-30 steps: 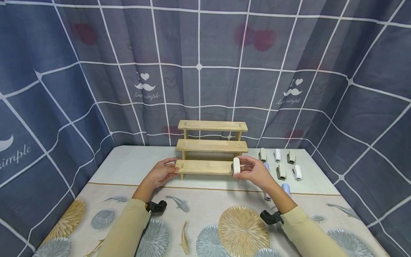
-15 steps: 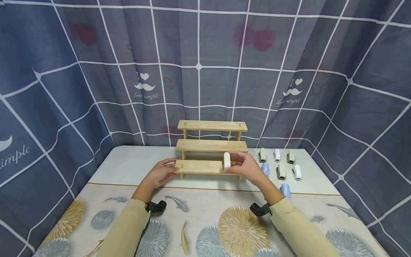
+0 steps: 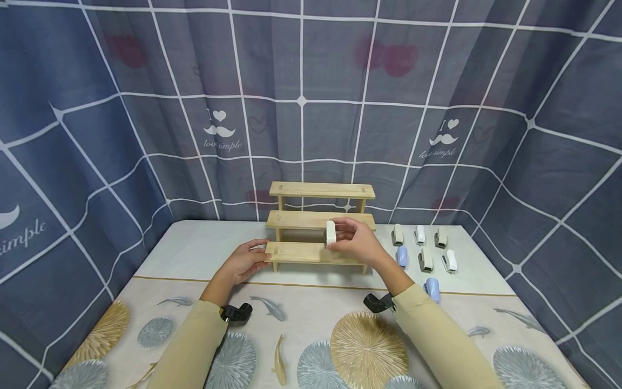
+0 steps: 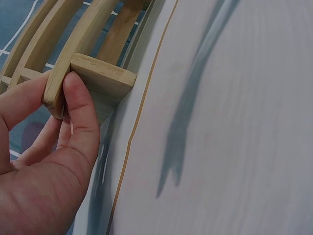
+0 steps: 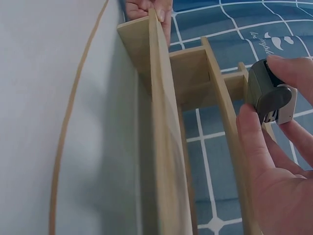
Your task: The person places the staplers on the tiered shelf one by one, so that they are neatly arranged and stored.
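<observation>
A three-tier wooden shelf (image 3: 311, 251) stands on the table in the head view. My left hand (image 3: 245, 262) pinches the left end of its lowest board between thumb and fingers, seen close in the left wrist view. Between the thumb and fingers of my right hand (image 3: 357, 239) is a small cream stapler (image 3: 330, 233), upright, in front of the middle board (image 3: 296, 219) and over the lowest one. The right wrist view shows the dark grey base of this stapler (image 5: 266, 95), apart from the boards.
Several small white and cream staplers, such as the white stapler (image 3: 449, 261), stand on the table right of the shelf. Two blue staplers are there too, one blue stapler (image 3: 431, 289) nearer the front. A checked curtain (image 3: 301, 129) encloses the back and sides.
My right hand has carried the stapler leftward along the lowest board, then up toward the middle board. The left hand keeps its hold on the shelf's end.
</observation>
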A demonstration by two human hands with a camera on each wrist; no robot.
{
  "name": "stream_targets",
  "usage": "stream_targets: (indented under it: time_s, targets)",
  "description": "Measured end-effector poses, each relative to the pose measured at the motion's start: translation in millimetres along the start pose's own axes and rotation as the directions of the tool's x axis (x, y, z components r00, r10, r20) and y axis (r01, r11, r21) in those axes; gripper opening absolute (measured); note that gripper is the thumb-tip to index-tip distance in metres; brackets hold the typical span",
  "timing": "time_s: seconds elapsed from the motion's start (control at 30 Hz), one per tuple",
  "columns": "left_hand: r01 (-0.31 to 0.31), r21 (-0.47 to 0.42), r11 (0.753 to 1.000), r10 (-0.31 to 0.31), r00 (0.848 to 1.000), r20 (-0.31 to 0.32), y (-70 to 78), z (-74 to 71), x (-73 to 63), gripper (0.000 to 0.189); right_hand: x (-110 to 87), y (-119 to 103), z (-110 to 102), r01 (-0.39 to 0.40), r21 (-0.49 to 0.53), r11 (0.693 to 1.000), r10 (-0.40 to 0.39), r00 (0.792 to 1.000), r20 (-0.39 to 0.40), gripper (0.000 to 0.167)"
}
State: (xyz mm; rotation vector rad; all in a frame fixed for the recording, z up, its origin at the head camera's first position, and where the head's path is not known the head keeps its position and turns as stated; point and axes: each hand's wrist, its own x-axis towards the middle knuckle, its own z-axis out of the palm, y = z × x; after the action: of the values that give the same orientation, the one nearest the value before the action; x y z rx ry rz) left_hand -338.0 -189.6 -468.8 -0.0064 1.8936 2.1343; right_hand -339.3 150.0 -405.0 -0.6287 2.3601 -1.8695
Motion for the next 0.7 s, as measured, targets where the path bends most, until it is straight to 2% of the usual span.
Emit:
stream_targets:
  time_s: [0.37,0.7]
  targets:
    - [0.011,-0.014,1.000,-0.011,1.000,-0.004,0.3,0.9,0.3,0.067,31.4,-17.2,12.0,-0.004,0.040,0.999,0.002,0.999,0.037,0.074]
    - [0.011,-0.016,1.000,-0.011,1.000,0.012,1.2,1.2,-0.5,0.068,61.9,-31.3,23.2,0.061,-0.038,0.997,-0.061,0.998,0.019,0.070]
